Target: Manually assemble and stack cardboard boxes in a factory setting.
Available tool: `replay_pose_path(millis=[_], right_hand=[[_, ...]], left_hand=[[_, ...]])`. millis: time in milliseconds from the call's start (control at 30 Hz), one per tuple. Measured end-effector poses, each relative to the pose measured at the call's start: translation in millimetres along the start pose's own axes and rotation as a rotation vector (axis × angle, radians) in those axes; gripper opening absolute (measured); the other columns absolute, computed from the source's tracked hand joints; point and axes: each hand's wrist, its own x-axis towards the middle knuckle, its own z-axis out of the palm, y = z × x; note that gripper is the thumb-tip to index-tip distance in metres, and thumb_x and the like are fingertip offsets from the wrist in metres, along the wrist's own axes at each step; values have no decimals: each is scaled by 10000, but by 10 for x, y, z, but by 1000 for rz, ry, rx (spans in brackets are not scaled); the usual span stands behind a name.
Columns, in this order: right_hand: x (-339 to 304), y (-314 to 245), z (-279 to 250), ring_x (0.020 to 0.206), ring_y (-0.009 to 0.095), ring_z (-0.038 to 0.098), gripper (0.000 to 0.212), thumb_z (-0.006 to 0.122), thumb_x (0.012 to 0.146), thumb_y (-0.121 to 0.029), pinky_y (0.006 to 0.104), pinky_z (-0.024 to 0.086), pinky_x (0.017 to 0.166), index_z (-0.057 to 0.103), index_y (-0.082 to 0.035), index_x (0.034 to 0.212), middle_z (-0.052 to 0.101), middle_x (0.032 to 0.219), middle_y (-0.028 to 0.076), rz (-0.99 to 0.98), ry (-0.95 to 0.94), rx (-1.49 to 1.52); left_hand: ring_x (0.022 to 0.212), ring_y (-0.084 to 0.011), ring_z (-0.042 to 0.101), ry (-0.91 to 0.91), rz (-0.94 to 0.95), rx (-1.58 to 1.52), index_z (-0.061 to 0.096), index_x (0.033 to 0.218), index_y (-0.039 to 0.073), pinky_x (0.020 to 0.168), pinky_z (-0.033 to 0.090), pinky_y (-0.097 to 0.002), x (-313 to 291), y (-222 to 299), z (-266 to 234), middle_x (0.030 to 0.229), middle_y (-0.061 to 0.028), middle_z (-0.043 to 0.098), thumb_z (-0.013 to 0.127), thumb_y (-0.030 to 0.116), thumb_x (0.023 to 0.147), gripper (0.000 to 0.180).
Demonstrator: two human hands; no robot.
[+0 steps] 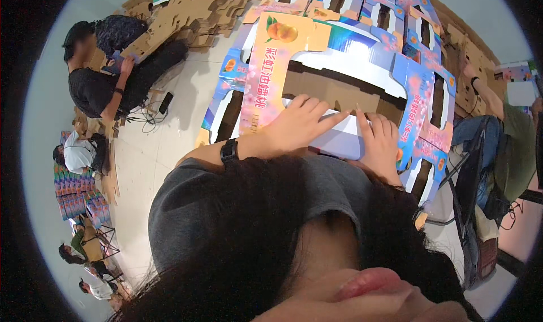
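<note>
In front of me stands a printed cardboard fruit box [280, 56], peach-yellow, pink and blue with a peach picture. Its large top opening shows bare brown cardboard inside. My left hand [302, 124] rests on the white flap [339, 135] along the box's near side, its fingers stretched over the flap and its thumb pointing right. On the same flap, a little to the right, lies my right hand [379, 141] with fingers apart. The two thumbs almost meet at the middle of the flap. Neither hand has a separate item in it.
Several similar boxes [384, 16] surround this one behind and at both sides. Flat brown cardboard [198, 16] lies at the far left. A seated person [93, 84] works there; another person [515, 135] sits at right beside a dark chair [472, 197]. Stacked cartons [73, 192] stand far left.
</note>
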Motion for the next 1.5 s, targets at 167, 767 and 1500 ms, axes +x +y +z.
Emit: replay_pose_path(millis=[167,767,1500], right_hand=[[-8,31,22,1093,316,447,982,787,466,-332,447,320,933,396,-115,1341,491,1120,128,11,-9,28],[138,15,-20,1105,320,441,1034,791,410,-312,450,324,938,390,-90,1337,483,1133,131,134,-140,6],[231,214,62,1160,334,400,1067,783,466,-508,475,292,975,371,-99,1362,452,1196,149,98,-172,91]], left_hand=[[929,-258,491,-92,-12,-90,356,1378,144,824,352,-386,51,-7,-109,968,-80,487,784,384,479,1025],[1000,-286,476,-164,-40,-319,370,1357,117,894,337,-401,228,-228,-114,1057,-118,494,806,327,499,985],[947,-285,503,-130,-52,-419,456,1297,112,856,362,-405,320,-333,47,1007,-101,518,816,315,407,981]])
